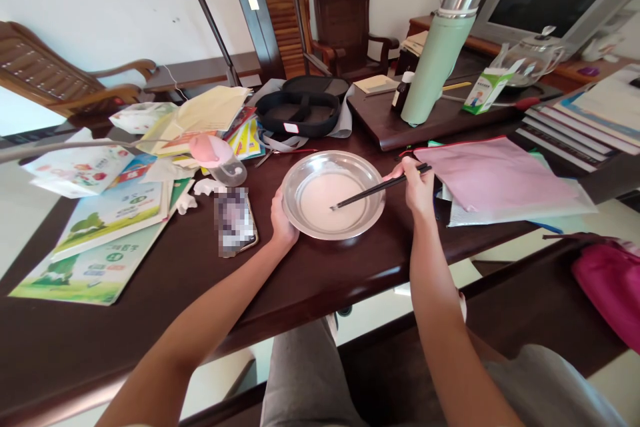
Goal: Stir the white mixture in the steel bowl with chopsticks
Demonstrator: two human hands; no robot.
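Metal bowl (325,163) on the near part of the dark table (320,273), mid-scene, with pale liquid (320,200) across its bottom. Left hand (284,223) clasped on the left rim. Right hand (416,183) wrapped around black chopsticks (370,191), with tips slanted down leftward into the liquid; contact between fingers and right rim impossible to tell. Already done, by present looks: liquid in place, bowl steadied, chopsticks dipped. Probably partway through stirring, with more blending perhaps left; smoothness of the liquid too fine to judge. Phone (236,220) just left of the bowl, pink pouch (485,173) to the right, green thermos (437,67) farther off on the far right.
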